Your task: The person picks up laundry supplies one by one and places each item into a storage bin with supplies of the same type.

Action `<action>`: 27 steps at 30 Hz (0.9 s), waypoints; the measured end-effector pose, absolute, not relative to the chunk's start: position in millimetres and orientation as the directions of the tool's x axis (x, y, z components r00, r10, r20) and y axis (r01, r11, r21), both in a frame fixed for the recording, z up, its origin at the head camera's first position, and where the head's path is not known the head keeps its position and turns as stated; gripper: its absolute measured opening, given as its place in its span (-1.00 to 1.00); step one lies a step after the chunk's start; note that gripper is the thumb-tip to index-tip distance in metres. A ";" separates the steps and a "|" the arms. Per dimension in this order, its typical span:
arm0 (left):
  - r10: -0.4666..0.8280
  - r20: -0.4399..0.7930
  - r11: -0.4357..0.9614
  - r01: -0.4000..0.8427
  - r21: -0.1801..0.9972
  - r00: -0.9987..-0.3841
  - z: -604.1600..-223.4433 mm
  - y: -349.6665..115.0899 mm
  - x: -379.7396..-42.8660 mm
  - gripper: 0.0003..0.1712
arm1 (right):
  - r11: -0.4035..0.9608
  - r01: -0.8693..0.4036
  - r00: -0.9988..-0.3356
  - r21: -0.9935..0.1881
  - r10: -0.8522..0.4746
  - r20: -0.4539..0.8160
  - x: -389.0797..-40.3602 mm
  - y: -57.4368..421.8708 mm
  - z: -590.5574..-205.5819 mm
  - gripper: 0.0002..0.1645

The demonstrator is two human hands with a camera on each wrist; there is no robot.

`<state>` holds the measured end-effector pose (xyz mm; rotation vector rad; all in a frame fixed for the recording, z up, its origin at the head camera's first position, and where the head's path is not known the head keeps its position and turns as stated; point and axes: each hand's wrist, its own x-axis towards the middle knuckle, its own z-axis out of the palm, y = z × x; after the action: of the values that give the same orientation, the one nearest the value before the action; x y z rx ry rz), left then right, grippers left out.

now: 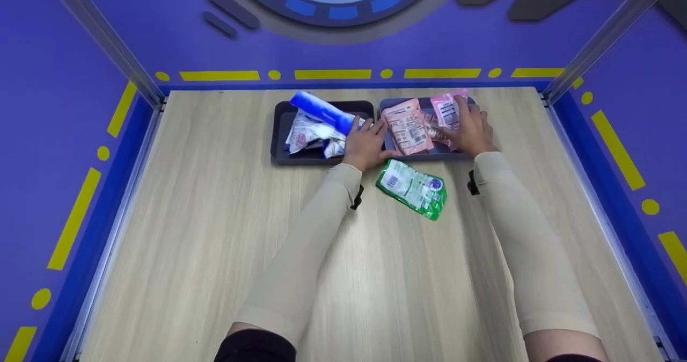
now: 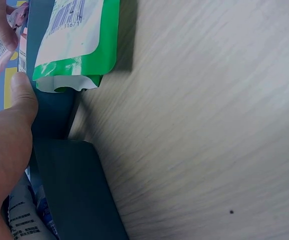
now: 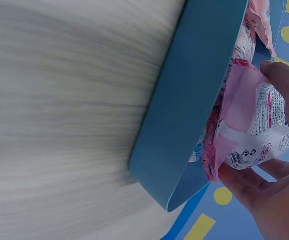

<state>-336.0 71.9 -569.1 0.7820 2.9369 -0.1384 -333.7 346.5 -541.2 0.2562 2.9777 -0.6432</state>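
Note:
My right hand [image 1: 472, 128] grips a pink packet [image 3: 249, 115] with a white printed label, thumb on one side and fingers on the other. The packet is over the right end of the blue-grey tray [image 3: 184, 105]. My left hand [image 1: 366, 144] lies at the right end of the dark tray [image 1: 282, 160], its thumb [image 2: 23, 97] stretched toward the blue-grey tray and its fingers reaching over the rim. Beneath its fingertips is the end of a blue and white packet [image 1: 324, 112]. A peach-pink packet [image 1: 408, 125] leans in the blue-grey tray between both hands.
A green and white packet [image 1: 413, 188] lies on the wooden table [image 1: 214, 217] in front of the trays. More blue and white packets [image 1: 306, 131] fill the dark tray. Purple-blue walls [image 1: 343, 56] with yellow marks enclose the table at the back and sides.

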 end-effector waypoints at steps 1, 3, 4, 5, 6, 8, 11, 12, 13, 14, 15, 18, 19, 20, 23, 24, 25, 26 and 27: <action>0.492 -0.118 0.863 0.501 -0.064 -0.863 -569.2 72.1 -336.1 0.02 | 0.897 0.183 -0.982 -0.403 0.147 -0.120 -333.8 347.0 -541.7 0.18; 0.494 -0.113 0.862 0.503 -0.069 -0.862 -569.4 72.2 -336.0 0.02 | 0.896 0.187 -0.981 -0.403 0.150 -0.122 -334.1 348.1 -542.6 0.18; 0.495 -0.110 0.861 0.504 -0.071 -0.862 -569.6 72.3 -336.0 0.02 | 0.895 0.189 -0.981 -0.403 0.152 -0.122 -334.2 348.5 -543.0 0.18; 0.495 -0.108 0.861 0.504 -0.074 -0.862 -569.7 72.2 -336.0 0.02 | 0.895 0.191 -0.980 -0.403 0.155 -0.122 -334.3 348.9 -543.3 0.18; 0.494 -0.106 0.861 0.503 -0.077 -0.863 -569.7 72.1 -336.0 0.02 | 0.895 0.191 -0.981 -0.403 0.156 -0.119 -334.4 349.2 -543.6 0.18; 0.493 -0.103 0.862 0.501 -0.076 -0.864 -569.9 71.9 -335.7 0.03 | 0.893 0.193 -0.981 -0.407 0.160 -0.114 -334.3 349.3 -544.1 0.18; 0.492 -0.106 0.863 0.501 -0.072 -0.864 -570.2 71.4 -335.1 0.03 | 0.890 0.196 -0.980 -0.412 0.164 -0.113 -333.5 349.0 -545.5 0.19; 0.492 -0.107 0.863 0.500 -0.069 -0.864 -570.4 71.2 -334.9 0.03 | 0.889 0.196 -0.980 -0.413 0.164 -0.112 -333.0 348.9 -546.1 0.19; 0.492 -0.107 0.863 0.500 -0.066 -0.864 -570.3 71.1 -334.9 0.02 | 0.889 0.195 -0.980 -0.415 0.164 -0.111 -332.8 348.5 -546.5 0.18; 0.492 -0.106 0.863 0.500 -0.065 -0.864 -570.3 70.8 -334.9 0.02 | 0.889 0.193 -0.981 -0.415 0.163 -0.108 -332.5 348.0 -546.8 0.18; 0.492 -0.104 0.864 0.500 -0.062 -0.864 -570.1 70.7 -334.7 0.02 | 0.892 0.187 -0.982 -0.411 0.160 -0.099 -332.2 347.7 -547.4 0.16; 0.491 -0.097 0.866 0.497 -0.056 -0.866 -569.6 70.2 -334.3 0.02 | 0.899 0.168 -0.986 -0.404 0.152 -0.071 -331.2 346.3 -548.6 0.12; 0.491 -0.096 0.866 0.497 -0.055 -0.866 -569.2 70.0 -334.0 0.02 | 0.901 0.167 -0.986 -0.401 0.152 -0.067 -330.9 345.9 -549.0 0.10; 0.492 -0.094 0.866 0.498 -0.054 -0.866 -569.0 70.0 -333.7 0.02 | 0.902 0.164 -0.986 -0.399 0.152 -0.062 -330.5 345.4 -549.2 0.09; 0.493 -0.095 0.864 0.500 -0.061 -0.865 -568.7 70.1 -333.6 0.03 | 0.900 0.176 -0.984 -0.399 0.161 -0.070 -329.8 344.6 -549.6 0.09; 0.494 -0.098 0.863 0.501 -0.065 -0.864 -568.5 70.2 -333.5 0.03 | 0.897 0.184 -0.983 -0.401 0.167 -0.079 -329.7 344.4 -549.7 0.10; 0.495 -0.099 0.862 0.502 -0.070 -0.863 -568.4 70.4 -333.5 0.04 | 0.896 0.193 -0.981 -0.401 0.171 -0.088 -329.7 344.5 -549.9 0.12; 0.495 -0.100 0.862 0.502 -0.072 -0.863 -568.3 70.7 -333.8 0.04 | 0.894 0.198 -0.980 -0.402 0.174 -0.095 -329.6 344.3 -549.9 0.13; 0.495 -0.100 0.861 0.503 -0.074 -0.863 -568.3 70.8 -334.0 0.04 | 0.894 0.204 -0.979 -0.399 0.177 -0.104 -329.7 344.4 -550.2 0.14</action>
<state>-334.0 70.8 -568.3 0.7935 2.9553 -0.1504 -329.7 344.4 -550.2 0.3021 2.9943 -0.6410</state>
